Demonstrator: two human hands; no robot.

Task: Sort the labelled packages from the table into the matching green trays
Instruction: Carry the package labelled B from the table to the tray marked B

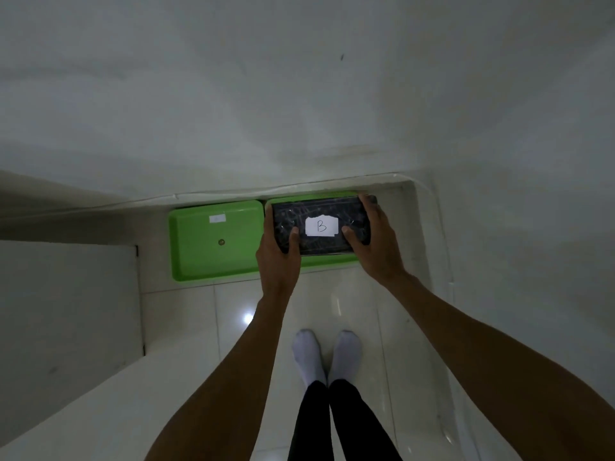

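A dark wrapped package (321, 211) with a white paper label marked "B" (321, 226) is held flat over the right green tray (329, 259), of which only the near rim and far edge show. My left hand (278, 252) grips the package's left end and my right hand (376, 241) grips its right end, thumbs on top. Whether the package rests in the tray or hovers above it, I cannot tell. The left green tray (199, 254) stands beside it on the floor, holding nothing, with a small white label (217, 219) stuck inside its far wall.
Both trays stand on glossy white floor tiles against a white wall (299, 94). A white surface edge (66, 294) runs along the left. My feet in white socks (326, 354) are on the tiles just behind the trays.
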